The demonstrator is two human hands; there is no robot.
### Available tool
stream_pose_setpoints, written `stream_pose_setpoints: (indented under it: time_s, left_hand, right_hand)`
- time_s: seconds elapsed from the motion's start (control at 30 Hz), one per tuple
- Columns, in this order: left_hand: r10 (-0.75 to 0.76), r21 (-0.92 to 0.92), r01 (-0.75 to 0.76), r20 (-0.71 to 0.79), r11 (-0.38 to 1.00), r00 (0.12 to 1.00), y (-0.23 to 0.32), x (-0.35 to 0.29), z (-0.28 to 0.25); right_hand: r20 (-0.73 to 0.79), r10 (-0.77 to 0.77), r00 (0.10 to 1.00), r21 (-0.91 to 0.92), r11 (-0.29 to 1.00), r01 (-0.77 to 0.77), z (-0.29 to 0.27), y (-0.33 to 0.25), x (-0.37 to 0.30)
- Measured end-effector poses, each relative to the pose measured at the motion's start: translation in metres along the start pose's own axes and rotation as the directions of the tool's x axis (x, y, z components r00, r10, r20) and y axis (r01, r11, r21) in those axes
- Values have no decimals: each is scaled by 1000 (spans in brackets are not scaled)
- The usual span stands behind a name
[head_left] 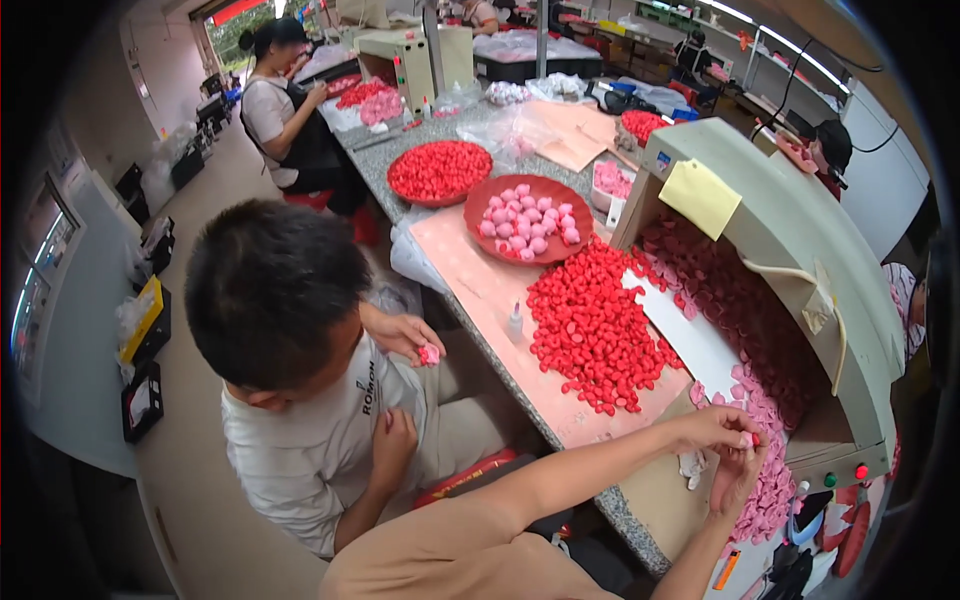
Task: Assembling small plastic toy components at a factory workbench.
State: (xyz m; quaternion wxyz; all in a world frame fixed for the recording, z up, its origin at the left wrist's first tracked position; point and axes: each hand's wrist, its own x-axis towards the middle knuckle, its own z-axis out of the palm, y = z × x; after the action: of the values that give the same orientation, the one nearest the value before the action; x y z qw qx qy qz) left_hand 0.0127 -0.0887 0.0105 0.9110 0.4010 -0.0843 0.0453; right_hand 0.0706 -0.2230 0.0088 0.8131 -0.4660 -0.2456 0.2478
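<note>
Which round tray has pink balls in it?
The red tray beside the heap of loose red pieces; the neighbouring tray, farther from the left hand, holds small red pieces instead.

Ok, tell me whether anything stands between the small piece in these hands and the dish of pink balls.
Yes: the heap of red pieces lies between the small piece and the dish of pink balls, though the space above the heap looks open.

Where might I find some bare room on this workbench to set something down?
Bare patches: the pink sheet around the small bottle, between the red pile and bench edge; and the tan surface between left forearm and bench edge. Crowded: under and before the machine, where pink pieces lie heaped beside the left hand and right hand.
</note>
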Motion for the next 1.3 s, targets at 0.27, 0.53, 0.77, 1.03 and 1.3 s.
stream_pose_setpoints:
  time_s: [0.27, 0.53, 0.77, 1.03, 1.3]
  left_hand:
    - [-78, -183, 85, 48, 979, 996, -17, 23, -20]
    - [-126, -247, 128, 21, 961, 992, -26, 26, -17]
    - [-108, -248, 104, -5, 963, 994, -24, 21, -21]
    - [-121, -243, 115, -7, 963, 993, -26, 22, -25]
    - [-147, -242, 145, 10, 959, 989, -32, 25, -31]
  right_hand:
    - [-62, 8, 998, -37, 999, -10, -18, 13, 13]
    - [-123, 42, 991, 54, 998, -35, -54, 21, 8]
    - [-87, 57, 995, 70, 996, -51, -55, 27, 9]
    - [-113, 37, 993, 67, 997, -30, -56, 29, 11]
    - [-84, 44, 995, 28, 999, -42, -48, 28, 9]
